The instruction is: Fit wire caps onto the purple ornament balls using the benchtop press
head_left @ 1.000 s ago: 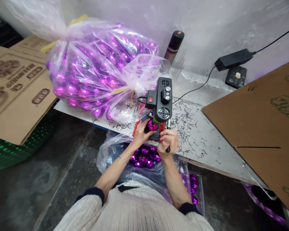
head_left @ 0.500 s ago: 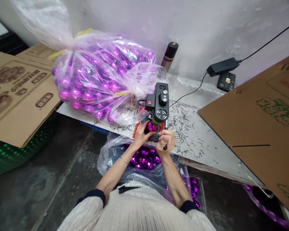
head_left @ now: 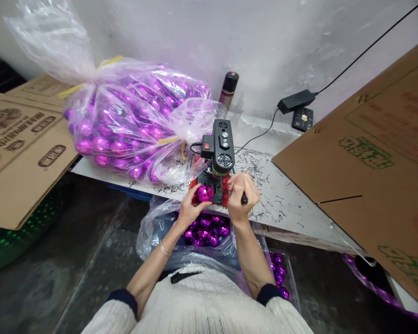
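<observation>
My left hand [head_left: 190, 208] is closed on a shiny purple ball [head_left: 204, 193], held just in front of a small black benchtop machine [head_left: 218, 150] at the table's near edge. My right hand [head_left: 241, 199] is wrapped round the machine's black lever handle [head_left: 244, 199] on its right side. Below my hands an open plastic bag of purple balls [head_left: 205, 229] rests near my lap.
A big tied plastic sack of purple balls [head_left: 132, 125] lies on the white table [head_left: 285, 204], strewn with small dark metal bits. Cardboard sheets stand at left [head_left: 17, 153] and right [head_left: 379, 157]. A spray can [head_left: 229, 88], power adapter [head_left: 296, 101] and cable sit by the wall.
The purple ball has come out from under the machine toward me in my left hand. My right hand stays on the lever, which has risen slightly. The view shifted right.
</observation>
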The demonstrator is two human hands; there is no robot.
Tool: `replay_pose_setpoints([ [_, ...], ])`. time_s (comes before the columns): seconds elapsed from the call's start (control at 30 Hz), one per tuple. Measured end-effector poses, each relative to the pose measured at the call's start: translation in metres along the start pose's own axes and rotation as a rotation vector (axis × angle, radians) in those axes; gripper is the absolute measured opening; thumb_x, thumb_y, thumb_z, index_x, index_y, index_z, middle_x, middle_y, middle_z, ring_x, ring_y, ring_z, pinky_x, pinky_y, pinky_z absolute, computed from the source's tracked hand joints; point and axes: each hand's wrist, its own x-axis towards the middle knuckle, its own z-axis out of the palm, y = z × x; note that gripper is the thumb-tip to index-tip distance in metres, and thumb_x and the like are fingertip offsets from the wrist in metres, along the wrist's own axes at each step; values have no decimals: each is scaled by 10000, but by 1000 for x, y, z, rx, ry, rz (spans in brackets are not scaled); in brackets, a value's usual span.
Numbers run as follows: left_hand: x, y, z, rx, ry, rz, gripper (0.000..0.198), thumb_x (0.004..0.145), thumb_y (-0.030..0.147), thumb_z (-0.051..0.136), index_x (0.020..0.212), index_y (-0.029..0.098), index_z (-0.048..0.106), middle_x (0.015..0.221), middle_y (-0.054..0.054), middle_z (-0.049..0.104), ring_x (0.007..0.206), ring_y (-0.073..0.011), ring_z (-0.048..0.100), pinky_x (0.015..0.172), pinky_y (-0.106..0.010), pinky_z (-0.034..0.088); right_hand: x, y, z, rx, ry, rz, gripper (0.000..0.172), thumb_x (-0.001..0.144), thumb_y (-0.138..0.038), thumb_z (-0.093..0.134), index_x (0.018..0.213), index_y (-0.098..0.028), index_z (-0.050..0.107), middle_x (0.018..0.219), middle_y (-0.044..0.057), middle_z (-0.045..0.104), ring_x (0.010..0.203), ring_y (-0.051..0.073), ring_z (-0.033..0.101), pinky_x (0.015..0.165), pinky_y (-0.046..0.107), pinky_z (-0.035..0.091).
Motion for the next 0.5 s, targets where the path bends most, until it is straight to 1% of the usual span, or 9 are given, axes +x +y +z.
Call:
replay_pose_setpoints([
  [0.1, -46, -4, -16, 125, -200, 235, 721, 822, 587, 806, 1407, 213, 610, 1313, -152, 729, 1210, -311, 719, 1050, -471, 592, -8, 5, 1, 5, 20, -33, 344, 1024, -164, 442, 690, -226, 495, 662, -12, 552, 664, 139, 580, 642, 310, 437],
  [0.13, -58, -6, -19, 168, -243, 303, 722, 824, 607, 791, 1398, 204, 617, 1313, -162, 728, 1203, -315, 724, 1029, -470, 605, -11, 7, 1, 5, 20, -42, 337, 1020, -154, 444, 696, -224, 499, 666, -11, 558, 665, 139, 582, 641, 309, 434],
  [0.2, -69, -8, -23, 238, -251, 386, 681, 871, 617, 736, 1391, 192, 623, 1326, -174, 720, 1207, -311, 723, 1010, -457, 619, -15, 10, 1, -2, 13, -56, 326, 1014, -138, 446, 705, -223, 505, 670, -11, 568, 668, 140, 587, 642, 309, 429],
  [0.23, -65, -8, -24, 264, -219, 400, 617, 920, 591, 693, 1385, 191, 629, 1320, -170, 723, 1207, -299, 723, 1011, -447, 619, -17, 11, 2, -7, 12, -62, 323, 1011, -133, 447, 706, -222, 507, 672, -11, 571, 667, 140, 588, 641, 310, 426],
  [0.3, -35, -10, -27, 303, -111, 376, 435, 1030, 465, 576, 1361, 193, 649, 1284, -150, 741, 1200, -266, 722, 1038, -435, 603, -18, 12, 2, -11, 17, -70, 322, 1007, -126, 450, 704, -221, 508, 674, -11, 575, 665, 140, 588, 640, 310, 422],
  [0.33, -11, -11, -29, 326, -51, 336, 363, 1067, 372, 505, 1342, 194, 663, 1275, -140, 744, 1205, -252, 715, 1061, -437, 588, -18, 12, 2, -11, 22, -71, 323, 1005, -124, 451, 703, -220, 508, 673, -12, 574, 662, 140, 587, 639, 310, 421],
  [0.4, 48, -15, -35, 388, 53, 208, 356, 1070, 238, 425, 1310, 170, 680, 1297, -147, 733, 1236, -255, 690, 1117, -469, 541, -18, 12, 2, -10, 28, -69, 323, 1001, -117, 452, 700, -219, 507, 669, -14, 569, 659, 139, 585, 638, 308, 420],
  [0.43, 79, -18, -39, 432, 61, 105, 365, 1050, 187, 418, 1298, 154, 684, 1308, -158, 726, 1250, -263, 678, 1140, -477, 519, -18, 12, 1, -8, 26, -68, 323, 999, -113, 452, 698, -220, 506, 667, -15, 567, 660, 139, 586, 638, 307, 422],
  [0.5, 134, -24, -46, 527, -1, -98, 395, 964, 81, 456, 1275, 125, 696, 1270, -190, 732, 1235, -295, 679, 1138, -476, 505, -18, 12, 0, -10, 12, -71, 322, 993, -108, 452, 696, -220, 504, 666, -15, 568, 662, 142, 589, 637, 307, 428],
])
